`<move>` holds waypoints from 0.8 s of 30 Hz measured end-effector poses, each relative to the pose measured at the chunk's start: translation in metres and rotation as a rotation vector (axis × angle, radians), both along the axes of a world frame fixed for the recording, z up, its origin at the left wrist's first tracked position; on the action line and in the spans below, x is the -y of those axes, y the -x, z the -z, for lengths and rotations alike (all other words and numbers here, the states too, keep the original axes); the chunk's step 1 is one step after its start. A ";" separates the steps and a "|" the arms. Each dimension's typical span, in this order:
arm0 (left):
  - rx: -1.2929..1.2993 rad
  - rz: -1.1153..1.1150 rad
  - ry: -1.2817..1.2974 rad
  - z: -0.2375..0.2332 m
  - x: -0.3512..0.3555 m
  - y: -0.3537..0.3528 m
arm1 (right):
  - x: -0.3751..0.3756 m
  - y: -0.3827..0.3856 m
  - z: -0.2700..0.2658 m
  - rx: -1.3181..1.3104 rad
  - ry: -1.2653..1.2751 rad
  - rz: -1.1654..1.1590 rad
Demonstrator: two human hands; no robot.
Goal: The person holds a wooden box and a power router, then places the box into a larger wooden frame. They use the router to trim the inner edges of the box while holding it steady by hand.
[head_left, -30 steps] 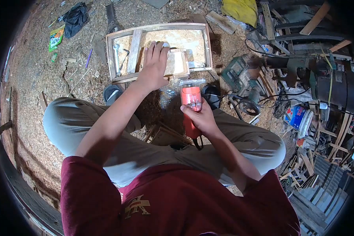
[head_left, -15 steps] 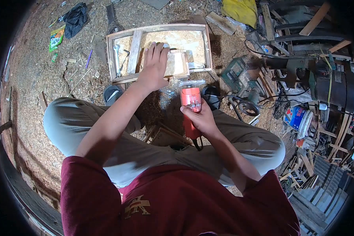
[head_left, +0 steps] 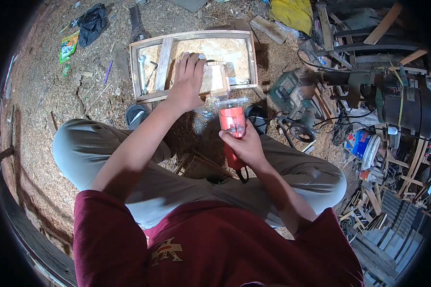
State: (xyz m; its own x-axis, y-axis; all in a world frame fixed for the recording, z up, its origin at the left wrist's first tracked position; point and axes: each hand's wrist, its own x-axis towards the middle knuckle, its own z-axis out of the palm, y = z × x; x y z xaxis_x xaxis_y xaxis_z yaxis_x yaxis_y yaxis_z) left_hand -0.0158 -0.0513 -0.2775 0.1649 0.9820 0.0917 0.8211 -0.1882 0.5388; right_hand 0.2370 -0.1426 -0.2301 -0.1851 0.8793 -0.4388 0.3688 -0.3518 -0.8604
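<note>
My left hand (head_left: 187, 82) lies flat with its fingers stretched out, pressed on the left side of a small wooden board (head_left: 217, 79). The board rests at the near side of a shallow wooden tray frame (head_left: 196, 34). In my right hand (head_left: 245, 144) is a red trim router (head_left: 232, 115) with a clear plastic base, its fingers wrapped round the body and the thumb on top. The router's base points away from me, right at the board's near edge. Its cord end hangs toward my lap.
A wrench (head_left: 142, 71) and a hex key lie in the tray's left section. Right of the tray stands a green machine part (head_left: 285, 91), with cables and a paint bucket (head_left: 363, 147) nearby. Wood offcuts (head_left: 373, 201) are heaped at far right. Sawdust covers the floor.
The router in my right hand has shifted very slightly to the left at its base. My left hand stays on the board, almost unmoved.
</note>
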 end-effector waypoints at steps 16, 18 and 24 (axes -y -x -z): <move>0.026 0.006 -0.034 0.006 0.001 0.001 | -0.003 -0.006 -0.005 0.293 -0.096 -0.025; 0.028 0.006 -0.041 0.006 0.001 0.001 | -0.003 -0.006 -0.005 0.282 -0.084 -0.019; 0.027 -0.002 -0.038 0.004 0.003 0.000 | -0.002 -0.004 -0.008 0.254 -0.075 -0.034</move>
